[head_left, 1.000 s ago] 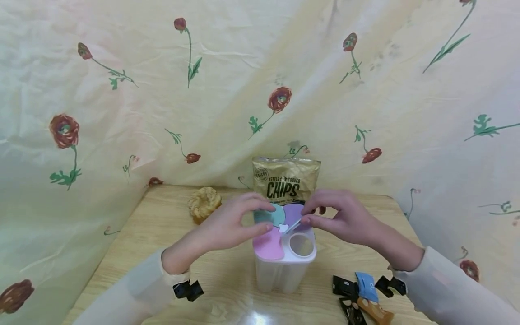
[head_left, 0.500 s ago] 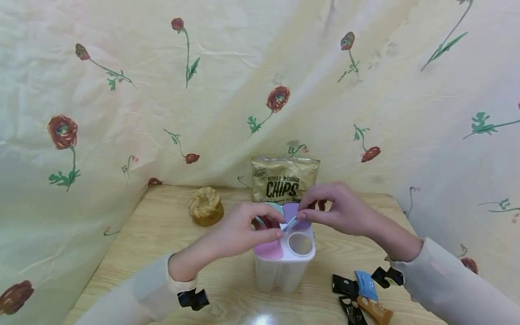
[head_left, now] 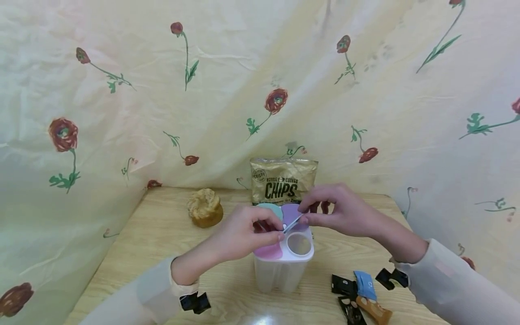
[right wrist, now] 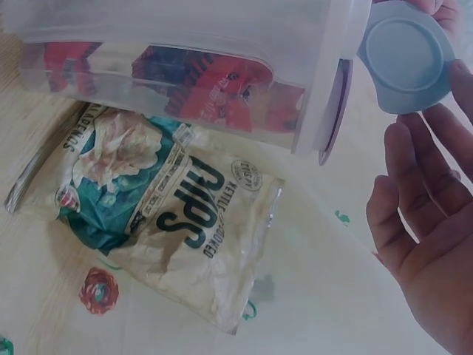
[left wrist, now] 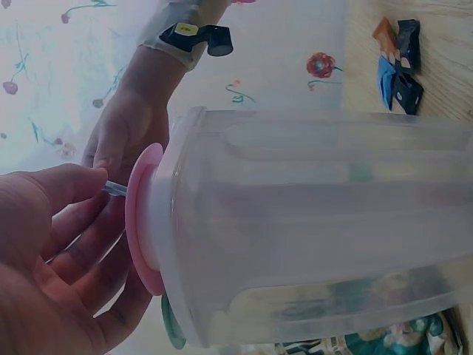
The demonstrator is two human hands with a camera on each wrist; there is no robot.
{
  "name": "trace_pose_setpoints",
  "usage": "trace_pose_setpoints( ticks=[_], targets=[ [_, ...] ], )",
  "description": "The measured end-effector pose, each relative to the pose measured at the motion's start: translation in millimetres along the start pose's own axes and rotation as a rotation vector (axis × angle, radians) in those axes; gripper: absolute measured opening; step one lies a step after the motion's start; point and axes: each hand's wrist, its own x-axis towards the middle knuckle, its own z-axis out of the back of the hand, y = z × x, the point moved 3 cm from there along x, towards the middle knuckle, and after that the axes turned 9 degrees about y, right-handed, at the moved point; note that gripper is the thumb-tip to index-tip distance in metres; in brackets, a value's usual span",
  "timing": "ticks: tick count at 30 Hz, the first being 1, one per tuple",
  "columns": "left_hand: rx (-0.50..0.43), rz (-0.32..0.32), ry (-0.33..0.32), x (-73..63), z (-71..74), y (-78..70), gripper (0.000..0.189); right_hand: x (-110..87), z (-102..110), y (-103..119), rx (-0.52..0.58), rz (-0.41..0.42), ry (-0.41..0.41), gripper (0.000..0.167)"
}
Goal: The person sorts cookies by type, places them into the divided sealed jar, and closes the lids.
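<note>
As seen from the head, the background is filled by a floral cloth (head_left: 227,104), below which a wooden table (head_left: 231,289) is spread. Near its middle a clear container (head_left: 280,275) is stood upright (red wrappers (right wrist: 229,92) can be seen through its wall from the right wrist). At the container's 12 o'clock a gold chips bag (head_left: 283,178) is propped upright. Over the container two hands are held: the left hand (head_left: 243,230) at 9 o'clock, the right hand (head_left: 343,212) at 2 o'clock. By both, thumb and fingertips brought together, a pale blue lid (right wrist: 405,55) is pinched at its edges, and it is held tilted just above the container's top. At 10 o'clock, well apart from the container, a ring-shaped pastry (head_left: 205,208) is set. On the container's top, a teal lid (head_left: 272,209) is fitted at 11 o'clock, a purple lid (head_left: 290,211) at 1 o'clock and a pink lid (head_left: 268,253) at 7 o'clock, while at 5 o'clock a round opening (head_left: 299,244) is left uncovered. At 4 o'clock from the container, small packets (head_left: 367,285) in black, blue and orange-brown are heaped together.
</note>
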Motion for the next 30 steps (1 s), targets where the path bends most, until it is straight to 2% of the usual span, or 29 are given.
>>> trace_pose_setpoints(
  ticks=[8,14,25,30],
  targets=[
    [-0.009,0.021,-0.015,-0.9,0.2,-1.5,0.005,-30.2,6,-9,0.008,-0.156,-0.010,0.021],
    [0.008,0.054,-0.014,-1.6,0.0,-3.9,0.005,-59.1,2,-22,0.017,-0.247,0.010,0.024],
    [0.030,0.048,-0.012,-0.2,0.6,-5.1,0.004,-100.5,-27,-67,0.065,-0.345,0.067,0.025],
    [0.034,0.045,-0.012,-0.8,2.0,-4.4,0.004,-111.0,-46,-85,0.139,-0.340,0.120,0.024]
  ],
)
